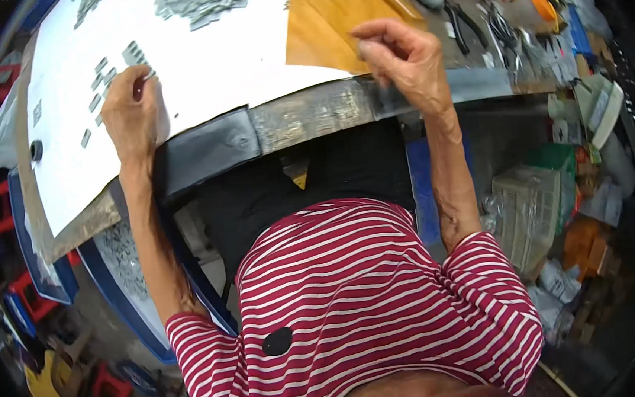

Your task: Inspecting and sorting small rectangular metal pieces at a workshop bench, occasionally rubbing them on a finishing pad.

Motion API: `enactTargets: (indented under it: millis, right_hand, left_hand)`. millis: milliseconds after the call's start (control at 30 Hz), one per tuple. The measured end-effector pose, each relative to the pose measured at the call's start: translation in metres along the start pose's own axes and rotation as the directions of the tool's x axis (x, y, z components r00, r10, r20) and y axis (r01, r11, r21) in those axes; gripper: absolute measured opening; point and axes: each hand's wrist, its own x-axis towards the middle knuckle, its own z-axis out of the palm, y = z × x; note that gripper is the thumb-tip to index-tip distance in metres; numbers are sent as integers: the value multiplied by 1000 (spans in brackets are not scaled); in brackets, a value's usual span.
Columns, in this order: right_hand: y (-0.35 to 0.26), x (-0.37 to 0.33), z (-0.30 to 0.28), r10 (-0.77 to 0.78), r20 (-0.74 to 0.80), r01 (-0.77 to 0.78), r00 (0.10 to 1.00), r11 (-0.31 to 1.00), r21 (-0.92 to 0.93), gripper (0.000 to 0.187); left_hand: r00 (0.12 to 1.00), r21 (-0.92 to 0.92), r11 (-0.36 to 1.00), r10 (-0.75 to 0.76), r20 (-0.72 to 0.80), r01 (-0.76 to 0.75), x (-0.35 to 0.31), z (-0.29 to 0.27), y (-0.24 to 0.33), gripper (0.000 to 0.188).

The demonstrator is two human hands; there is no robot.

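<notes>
My left hand (132,116) is over the white sheet (225,64), its thumb and forefinger curled into a pinch. A pale sliver shows at those fingertips, too small to name. Beside that hand lie several small flat grey rectangular pieces (96,103), loosely spaced, and a tight cluster of them (133,53) sits just beyond its fingers. To the right, my right hand (411,60) hovers at the near edge of an orange-yellow sheet (322,19). Its fingers bend toward the thumb, and whatever is between them cannot be made out.
A heap of grey pieces (201,0) lies at the far side. Pliers (460,23) and other tools crowd the right. A small black ring (36,150) is on the left. Below the table's left edge stands a blue-rimmed tray (121,303); a ribbed plastic container (524,212) sits lower right.
</notes>
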Motion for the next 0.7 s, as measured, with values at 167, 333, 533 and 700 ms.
enactTargets:
  millis: [167, 333, 533, 700]
  right_hand:
    - [26, 3, -45, -19, -174, -19, 984, 976, -216, 13]
    - [49, 1, -57, -139, -29, 105, 990, 856, -506, 13]
    - [48, 10, -48, -269, 89, 259, 959, 709, -656, 9]
    - [48, 13, -46, -313, 179, 343, 933, 618, -708, 6]
  left_hand:
    - [998, -112, 994, 0, 56, 6, 2, 8, 37, 13]
    - [988, -154, 988, 7, 152, 17, -1, 23, 55, 13]
    - [982, -174, 985, 26, 189, 7, -1, 29, 59, 12]
    - [979, -157, 987, 12, 202, 20, 1, 28, 58, 11]
